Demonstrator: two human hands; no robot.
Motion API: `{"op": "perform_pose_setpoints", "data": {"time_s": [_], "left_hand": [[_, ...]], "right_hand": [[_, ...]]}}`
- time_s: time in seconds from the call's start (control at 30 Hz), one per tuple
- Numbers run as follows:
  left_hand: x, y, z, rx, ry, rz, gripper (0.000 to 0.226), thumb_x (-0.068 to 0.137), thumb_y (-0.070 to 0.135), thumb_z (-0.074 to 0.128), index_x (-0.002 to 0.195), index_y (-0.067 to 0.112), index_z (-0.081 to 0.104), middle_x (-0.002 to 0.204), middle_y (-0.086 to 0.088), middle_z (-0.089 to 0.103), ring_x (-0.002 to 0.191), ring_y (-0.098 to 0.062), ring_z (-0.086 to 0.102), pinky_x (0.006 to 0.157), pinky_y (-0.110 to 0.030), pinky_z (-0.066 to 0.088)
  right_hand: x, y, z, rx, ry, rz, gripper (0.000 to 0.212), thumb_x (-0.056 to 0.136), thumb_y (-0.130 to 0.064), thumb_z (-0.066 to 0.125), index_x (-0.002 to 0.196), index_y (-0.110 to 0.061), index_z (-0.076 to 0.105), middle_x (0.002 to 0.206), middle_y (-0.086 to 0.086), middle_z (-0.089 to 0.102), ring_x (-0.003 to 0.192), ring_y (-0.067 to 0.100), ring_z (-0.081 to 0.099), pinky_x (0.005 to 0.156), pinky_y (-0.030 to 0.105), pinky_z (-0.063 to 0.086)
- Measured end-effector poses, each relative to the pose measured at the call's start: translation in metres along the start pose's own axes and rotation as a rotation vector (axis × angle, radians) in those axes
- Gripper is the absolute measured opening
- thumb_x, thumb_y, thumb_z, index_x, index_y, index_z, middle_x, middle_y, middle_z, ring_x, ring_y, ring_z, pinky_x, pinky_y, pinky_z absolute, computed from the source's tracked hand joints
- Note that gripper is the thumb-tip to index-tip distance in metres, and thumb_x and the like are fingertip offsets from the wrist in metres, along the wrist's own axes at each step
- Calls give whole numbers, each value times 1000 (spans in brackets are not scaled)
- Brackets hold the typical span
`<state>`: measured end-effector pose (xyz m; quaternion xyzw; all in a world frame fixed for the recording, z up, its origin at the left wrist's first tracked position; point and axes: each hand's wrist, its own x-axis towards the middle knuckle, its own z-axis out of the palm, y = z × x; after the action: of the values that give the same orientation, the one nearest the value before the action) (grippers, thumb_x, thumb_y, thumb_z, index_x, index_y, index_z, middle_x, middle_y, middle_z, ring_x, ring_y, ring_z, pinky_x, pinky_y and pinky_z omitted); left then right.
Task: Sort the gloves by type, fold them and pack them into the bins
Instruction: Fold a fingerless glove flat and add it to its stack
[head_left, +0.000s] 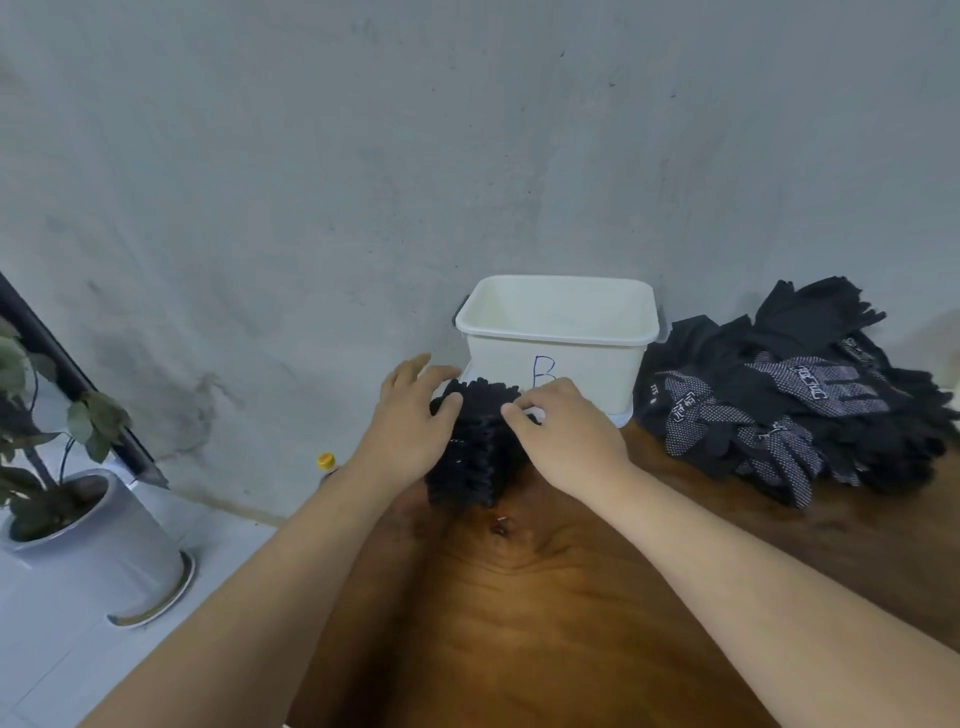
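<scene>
A stack of folded black gloves (475, 452) stands on the wooden table (519, 597) just in front of a white bin (558, 332) marked with a blue letter B. My left hand (410, 421) grips the stack's left side, thumb hooked over its top edge. My right hand (563, 431) pinches the stack's top right edge with curled fingers. The bin looks empty inside. A loose heap of black gloves (795, 400), some with white dotted palms, lies on the table to the right of the bin.
A white lid or tray (621, 415) lies under the bin. The grey wall (467, 156) rises right behind the bin. Left of the table, on the pale floor, stand a potted plant (78, 499) and a yellow-capped bottle (326, 462).
</scene>
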<state>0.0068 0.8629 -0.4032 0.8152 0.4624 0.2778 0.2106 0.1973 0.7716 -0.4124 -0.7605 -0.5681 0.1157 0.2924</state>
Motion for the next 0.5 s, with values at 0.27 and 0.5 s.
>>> {"op": "perform_pose_setpoints", "data": {"time_s": [0.27,0.5], "left_hand": [[-40,62,11,-7,6,125,33,108,21,51,136,28,65,153,9,49,147,-13,28,112,-19,22],[-68,124,60,-48,-121,212,33,106,22,53,137,29,63,149,12,52,146,-12,30,112,-24,25]], "right_hand": [[-56,35,-60,35,84,-8,20,99,-41,59,114,-42,71,134,-20,59,117,16,64,93,37,50],[-110,91,-121,22,186,19,25,98,-40,64,121,-38,73,134,-18,59,114,13,64,94,34,50]]}}
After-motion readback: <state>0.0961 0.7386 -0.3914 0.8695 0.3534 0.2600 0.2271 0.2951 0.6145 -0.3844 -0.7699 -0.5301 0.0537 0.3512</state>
